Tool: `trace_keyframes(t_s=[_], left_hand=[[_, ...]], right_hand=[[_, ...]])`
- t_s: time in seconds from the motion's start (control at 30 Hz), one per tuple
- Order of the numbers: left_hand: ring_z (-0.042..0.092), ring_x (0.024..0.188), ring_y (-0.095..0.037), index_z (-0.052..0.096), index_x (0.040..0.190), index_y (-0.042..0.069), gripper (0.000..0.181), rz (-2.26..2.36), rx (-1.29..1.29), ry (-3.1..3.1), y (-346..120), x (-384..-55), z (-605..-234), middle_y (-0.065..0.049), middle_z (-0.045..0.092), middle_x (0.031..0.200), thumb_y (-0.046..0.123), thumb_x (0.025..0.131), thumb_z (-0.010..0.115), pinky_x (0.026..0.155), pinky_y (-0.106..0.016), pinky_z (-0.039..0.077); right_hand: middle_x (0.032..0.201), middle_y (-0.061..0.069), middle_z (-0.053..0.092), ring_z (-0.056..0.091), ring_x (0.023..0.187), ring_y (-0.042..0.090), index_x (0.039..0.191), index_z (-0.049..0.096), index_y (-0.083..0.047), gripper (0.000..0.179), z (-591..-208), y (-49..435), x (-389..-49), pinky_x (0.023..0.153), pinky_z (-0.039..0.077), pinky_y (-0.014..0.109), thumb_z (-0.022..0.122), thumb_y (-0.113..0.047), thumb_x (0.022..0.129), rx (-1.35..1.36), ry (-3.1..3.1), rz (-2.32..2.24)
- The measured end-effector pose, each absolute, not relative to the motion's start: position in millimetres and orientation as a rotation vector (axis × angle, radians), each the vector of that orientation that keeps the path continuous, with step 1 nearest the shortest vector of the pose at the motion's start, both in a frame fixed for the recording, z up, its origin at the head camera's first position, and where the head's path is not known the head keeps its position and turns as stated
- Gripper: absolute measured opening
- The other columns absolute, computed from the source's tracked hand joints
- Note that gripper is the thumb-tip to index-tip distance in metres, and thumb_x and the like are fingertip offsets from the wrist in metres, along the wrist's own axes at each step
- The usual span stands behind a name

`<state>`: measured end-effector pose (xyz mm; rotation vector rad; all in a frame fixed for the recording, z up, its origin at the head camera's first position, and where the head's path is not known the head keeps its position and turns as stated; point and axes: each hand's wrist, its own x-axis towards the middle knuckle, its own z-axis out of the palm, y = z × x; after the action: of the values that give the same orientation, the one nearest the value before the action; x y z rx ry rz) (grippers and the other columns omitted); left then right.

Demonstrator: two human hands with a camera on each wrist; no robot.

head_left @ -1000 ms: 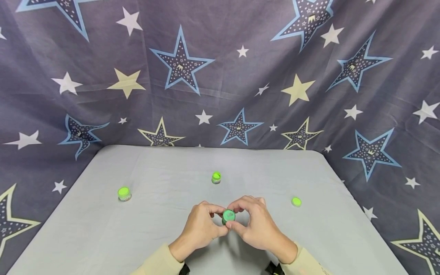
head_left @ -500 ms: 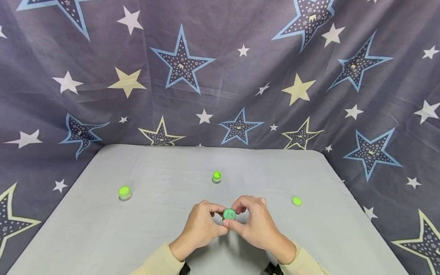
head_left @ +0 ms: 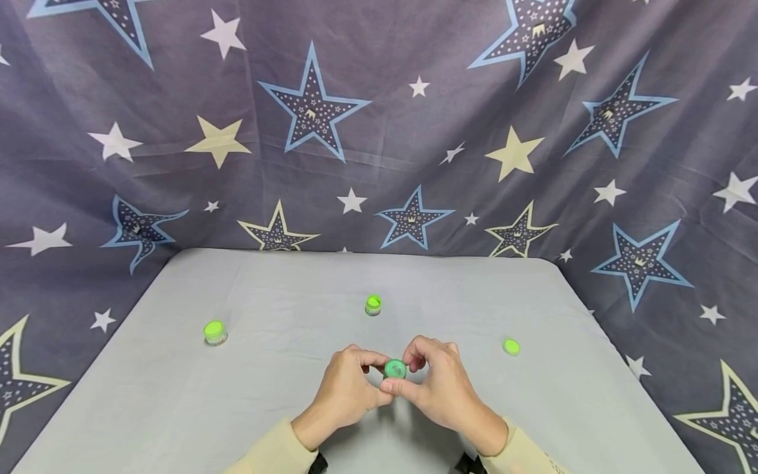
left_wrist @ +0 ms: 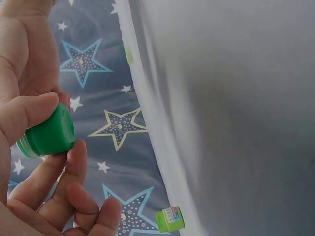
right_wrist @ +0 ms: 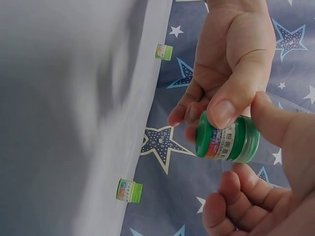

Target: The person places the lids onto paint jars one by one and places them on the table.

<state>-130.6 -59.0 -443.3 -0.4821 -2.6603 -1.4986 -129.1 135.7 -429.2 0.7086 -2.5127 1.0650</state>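
Both hands hold a small green paint jar (head_left: 395,370) over the near middle of the table, its round top facing up. My left hand (head_left: 346,388) pinches its side between thumb and index finger. In the right wrist view, the left thumb lies on the label of the paint jar (right_wrist: 221,142). My right hand (head_left: 441,385) has its thumb and index finger at the rim of the top, with its other fingers curled below. The left wrist view shows the paint jar (left_wrist: 51,132) from the side, partly behind a thumb.
Farther back stands a small lime-green jar (head_left: 373,306). A lime-topped jar (head_left: 215,333) sits to the left. At the right lies a flat lime-green disc, like a lid (head_left: 511,347). A pale cloth covers the table (head_left: 284,289), and a starry curtain (head_left: 379,131) hangs behind it.
The right thumb has slid left along the near side of the jar, while the right index finger has shifted right at the far side. The left hand keeps its grip almost unmoved.
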Motion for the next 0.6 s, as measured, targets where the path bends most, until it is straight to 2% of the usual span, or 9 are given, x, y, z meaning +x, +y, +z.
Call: trace_keyframes(t_s=[0.13, 0.3, 0.5, 0.6], left_hand=[[0.058, 0.090, -0.019, 0.082, 0.094, 0.023, 0.029, -1.500, -0.477, -2.658, -59.6, -131.0, -443.3, 0.017, 0.067, 0.085, 0.017, 0.069, 0.095, 0.073, -0.028, 0.049], [0.058, 0.086, -0.015, 0.082, 0.092, 0.024, 0.028, -1.469, -0.483, -2.643, -59.7, -131.7, -443.7, 0.019, 0.067, 0.083, 0.017, 0.069, 0.096, 0.073, -0.027, 0.048], [0.059, 0.088, -0.017, 0.082, 0.093, 0.024, 0.028, -1.479, -0.476, -2.655, -60.5, -131.6, -443.3, 0.016, 0.068, 0.084, 0.019, 0.069, 0.096, 0.072, -0.028, 0.048], [0.060, 0.089, -0.020, 0.082, 0.093, 0.025, 0.027, -1.486, -0.479, -2.659, -60.7, -131.7, -443.1, 0.015, 0.068, 0.085, 0.021, 0.069, 0.096, 0.072, -0.028, 0.049]], right_hand=[[0.078, -0.004, 0.060, 0.057, 0.074, 0.015, 0.088, 0.060, -0.016, 0.048, -427.7, 135.8, -130.5, 0.080, 0.031, 0.035, 0.093, -0.046, 0.068, 0.696, -2.529, 1.064], [0.085, -0.010, 0.062, 0.058, 0.081, 0.011, 0.099, 0.065, -0.022, 0.048, -424.9, 137.8, -131.3, 0.082, 0.033, 0.034, 0.094, -0.045, 0.068, 0.741, -2.514, 1.053], [0.099, -0.014, 0.065, 0.056, 0.089, 0.005, 0.118, 0.069, -0.024, 0.051, -423.4, 141.9, -132.3, 0.082, 0.032, 0.034, 0.094, -0.025, 0.073, 0.917, -2.454, 1.034], [0.106, -0.014, 0.068, 0.056, 0.092, 0.004, 0.121, 0.070, -0.022, 0.053, -422.4, 142.4, -132.4, 0.084, 0.033, 0.035, 0.092, -0.014, 0.073, 0.985, -2.447, 1.049]])
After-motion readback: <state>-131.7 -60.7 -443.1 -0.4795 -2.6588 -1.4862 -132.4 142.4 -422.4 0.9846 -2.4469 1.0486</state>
